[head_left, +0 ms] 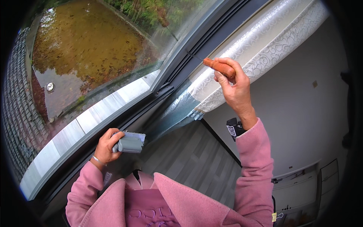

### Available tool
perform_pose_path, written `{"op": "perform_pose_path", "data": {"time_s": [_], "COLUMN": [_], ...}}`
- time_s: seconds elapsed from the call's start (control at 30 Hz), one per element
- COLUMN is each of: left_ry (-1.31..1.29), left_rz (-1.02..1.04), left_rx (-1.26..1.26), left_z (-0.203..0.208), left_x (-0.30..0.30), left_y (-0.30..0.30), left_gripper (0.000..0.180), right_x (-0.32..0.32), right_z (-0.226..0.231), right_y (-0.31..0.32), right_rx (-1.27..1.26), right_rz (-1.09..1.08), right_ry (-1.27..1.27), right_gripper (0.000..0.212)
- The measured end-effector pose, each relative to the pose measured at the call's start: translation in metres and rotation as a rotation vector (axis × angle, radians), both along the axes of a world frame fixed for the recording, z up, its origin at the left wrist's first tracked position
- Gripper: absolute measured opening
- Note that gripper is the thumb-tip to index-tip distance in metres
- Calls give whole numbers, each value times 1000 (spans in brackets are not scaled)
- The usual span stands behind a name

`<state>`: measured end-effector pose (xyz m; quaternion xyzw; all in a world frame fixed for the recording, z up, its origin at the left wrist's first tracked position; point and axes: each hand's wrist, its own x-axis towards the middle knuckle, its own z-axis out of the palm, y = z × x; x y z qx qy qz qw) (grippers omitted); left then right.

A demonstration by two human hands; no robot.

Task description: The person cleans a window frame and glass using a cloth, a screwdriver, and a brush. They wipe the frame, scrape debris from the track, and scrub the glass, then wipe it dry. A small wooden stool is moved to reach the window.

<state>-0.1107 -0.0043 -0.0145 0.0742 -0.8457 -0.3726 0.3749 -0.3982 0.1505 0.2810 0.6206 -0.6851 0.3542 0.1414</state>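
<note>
My right hand point(237, 89) is closed round the orange handle of a screwdriver point(222, 68). Its thin shaft points up and left, and its tip lies over the dark window frame point(179, 72); whether it touches is too small to tell. Down and to the left, my left hand point(106, 146) grips a grey block-shaped piece point(130, 144) with a pale, flat upper face. What kind of thing this is I cannot make out. Behind the right hand hangs a silvery patterned curtain point(257, 53), with a shiny blue-grey lower part point(176, 113).
A pale stone sill point(98, 111) runs along the glass, with leaf-strewn brown water point(90, 41) and roof tiles point(20, 94) outside. Grey plank flooring point(196, 162) lies below. A black device point(233, 128) sits at my right wrist, and a white wall point(287, 113) stands to the right.
</note>
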Motion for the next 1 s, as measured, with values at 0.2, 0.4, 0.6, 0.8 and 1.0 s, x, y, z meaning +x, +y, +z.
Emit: {"op": "perform_pose_path", "data": {"time_s": [0.2, 0.4, 0.6, 0.8, 1.0], "left_ry": [-56, -1, 64, -37, -73], "left_rz": [9, 17, 41, 13, 15], "left_rx": [8, -20, 160, 423, 419], "left_z": [-3, -12, -33, -51, -22], "left_x": [1, 0, 3, -17, -51], "left_y": [0, -1, -4, -18, -44], "left_gripper": [53, 54, 42, 39, 38], "right_x": [-16, -34, -59, -86, -105], "right_z": [-32, -11, 98, 240, 382], "right_y": [12, 29, 5, -27, -58], "right_rx": [-94, -287, -585, -803, -954], "right_rz": [34, 14, 43, 89, -10], "right_ry": [-329, -214, 181, 442, 690], "right_gripper": [29, 33, 33, 28, 26]}}
